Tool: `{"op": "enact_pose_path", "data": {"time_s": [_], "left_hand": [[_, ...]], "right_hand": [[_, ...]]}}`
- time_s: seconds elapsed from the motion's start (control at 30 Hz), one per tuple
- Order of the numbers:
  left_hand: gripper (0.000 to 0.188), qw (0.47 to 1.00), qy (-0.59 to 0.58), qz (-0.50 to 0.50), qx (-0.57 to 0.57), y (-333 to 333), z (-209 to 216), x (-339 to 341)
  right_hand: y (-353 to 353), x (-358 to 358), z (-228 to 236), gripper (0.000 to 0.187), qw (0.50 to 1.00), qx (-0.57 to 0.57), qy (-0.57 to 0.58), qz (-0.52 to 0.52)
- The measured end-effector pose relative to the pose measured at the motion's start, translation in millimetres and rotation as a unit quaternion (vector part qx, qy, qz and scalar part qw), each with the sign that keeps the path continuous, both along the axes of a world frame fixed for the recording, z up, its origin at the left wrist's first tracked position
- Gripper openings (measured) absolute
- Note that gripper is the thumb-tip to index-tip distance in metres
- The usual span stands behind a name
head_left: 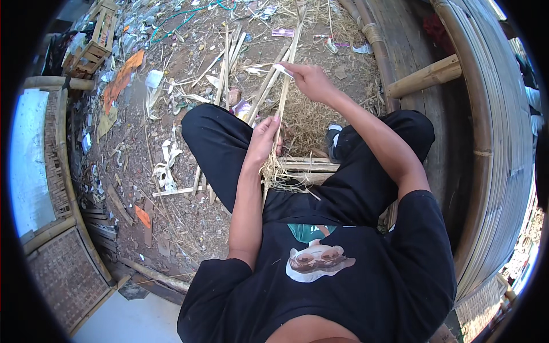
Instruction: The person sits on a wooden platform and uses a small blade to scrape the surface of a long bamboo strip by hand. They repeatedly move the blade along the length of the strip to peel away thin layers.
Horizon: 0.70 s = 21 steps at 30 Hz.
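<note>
A long pale bamboo strip runs up and away from between my knees. My left hand is closed around its lower part. Farther along, my right hand is closed at the strip, with a small whitish flat thing at its fingers whose kind I cannot make out. Thin curled shavings hang below my left hand, over my lap. Another bamboo strip leans beside the held one.
A low bamboo slat piece lies between my legs. Loose bamboo strips, dry shavings and litter cover the ground. At the right stands a bamboo-railed bench; a wooden crate is at the far left.
</note>
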<state>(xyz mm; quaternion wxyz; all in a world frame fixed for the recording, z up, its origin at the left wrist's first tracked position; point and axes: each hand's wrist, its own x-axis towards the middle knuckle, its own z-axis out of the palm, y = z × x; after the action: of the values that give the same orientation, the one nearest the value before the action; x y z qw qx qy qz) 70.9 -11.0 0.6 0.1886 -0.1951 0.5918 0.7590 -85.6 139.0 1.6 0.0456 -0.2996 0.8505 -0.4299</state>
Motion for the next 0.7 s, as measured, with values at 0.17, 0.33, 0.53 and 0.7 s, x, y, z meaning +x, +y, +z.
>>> {"op": "enact_pose_path", "data": {"time_s": [0.17,0.33,0.53,0.7], "left_hand": [[0.032,0.983,-0.013,-0.020,0.184,-6.1,1.3,1.2],[0.029,0.942,-0.029,-0.024,0.333,-3.1,8.7,0.7],[0.030,0.924,-0.077,-0.041,0.372,-6.9,4.0,3.4],[0.033,0.935,-0.136,-0.044,0.325,-5.3,15.6,9.4]], "right_hand": [[-6.4,8.7,21.5,0.035,0.977,0.006,-0.211,0.012],[-8.4,11.3,19.6,0.032,0.953,-0.041,-0.299,-0.001],[-10.1,13.0,37.6,0.029,0.923,-0.067,-0.376,-0.056],[-12.9,7.9,36.7,0.025,0.927,-0.074,-0.364,-0.054]]}}
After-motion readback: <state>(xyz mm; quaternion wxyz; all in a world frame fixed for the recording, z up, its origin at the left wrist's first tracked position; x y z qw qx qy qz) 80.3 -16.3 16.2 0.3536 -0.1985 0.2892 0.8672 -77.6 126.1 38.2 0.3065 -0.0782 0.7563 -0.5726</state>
